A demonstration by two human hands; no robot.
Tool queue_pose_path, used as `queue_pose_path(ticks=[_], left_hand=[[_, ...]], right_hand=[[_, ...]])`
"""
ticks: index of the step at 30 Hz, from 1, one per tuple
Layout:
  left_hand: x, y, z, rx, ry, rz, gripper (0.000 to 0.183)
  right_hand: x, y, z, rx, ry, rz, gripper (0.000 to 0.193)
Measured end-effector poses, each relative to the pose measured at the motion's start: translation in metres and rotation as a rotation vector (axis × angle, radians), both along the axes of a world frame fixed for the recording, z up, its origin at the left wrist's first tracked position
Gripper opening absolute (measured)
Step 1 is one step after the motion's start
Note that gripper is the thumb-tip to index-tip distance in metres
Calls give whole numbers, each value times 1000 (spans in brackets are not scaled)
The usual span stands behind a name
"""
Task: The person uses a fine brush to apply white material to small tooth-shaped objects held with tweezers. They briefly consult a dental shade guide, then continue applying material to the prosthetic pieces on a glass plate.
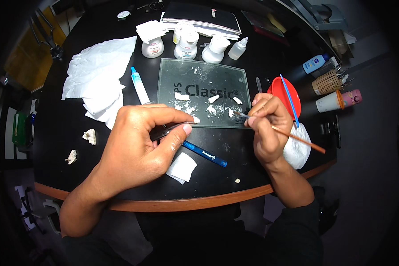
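Note:
My left hand [139,142] is closed, thumb and index finger pinching a slim metal instrument [165,132], largely hidden by the fingers. A small white tooth-shaped piece [196,119] sits at its tip, above the near edge of the glass slab [228,77]. On the right, my right hand [270,128] grips a thin brush [303,142] with a brown handle like a pen. The brush tip points left, at a white powdery heap [231,113] on the slab. Other white heaps [212,110] and short white lumps [181,96] lie across the glass.
Several white bottles [186,46] stand behind the slab. Left are white paper sheets [99,71], a syringe [139,86] and dental model pieces [89,136]. A blue pen-like tube [204,154] and folded tissue [182,167] lie nearer. A red bowl [277,91] stands right.

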State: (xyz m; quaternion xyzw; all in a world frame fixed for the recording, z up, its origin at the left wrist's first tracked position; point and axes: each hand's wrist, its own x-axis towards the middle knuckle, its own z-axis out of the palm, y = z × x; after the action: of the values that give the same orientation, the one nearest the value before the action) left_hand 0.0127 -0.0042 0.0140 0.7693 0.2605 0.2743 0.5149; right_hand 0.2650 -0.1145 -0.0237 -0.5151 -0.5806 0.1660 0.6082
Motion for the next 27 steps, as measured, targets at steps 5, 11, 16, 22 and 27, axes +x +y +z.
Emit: queue_pose_path(ticks=[5, 11, 16, 22, 27], left_hand=[[2, -6, -6, -71, -30, -84, 17], [3, -15, -4, -174, -25, -99, 18], [4, -20, 0, -268, -90, -146, 17], [4, -19, -2, -171, -119, -153, 18], [5, -17, -5, -104, -116, -167, 17]], right_hand=[[-27, -5, 14, 160, -101, 206, 18], [-50, -12, 9, 183, 88, 218, 16], [-44, -15, 13, 177, 34, 252, 24], [-46, -19, 14, 180, 79, 237, 20], [-41, -19, 15, 202, -1, 249, 18]])
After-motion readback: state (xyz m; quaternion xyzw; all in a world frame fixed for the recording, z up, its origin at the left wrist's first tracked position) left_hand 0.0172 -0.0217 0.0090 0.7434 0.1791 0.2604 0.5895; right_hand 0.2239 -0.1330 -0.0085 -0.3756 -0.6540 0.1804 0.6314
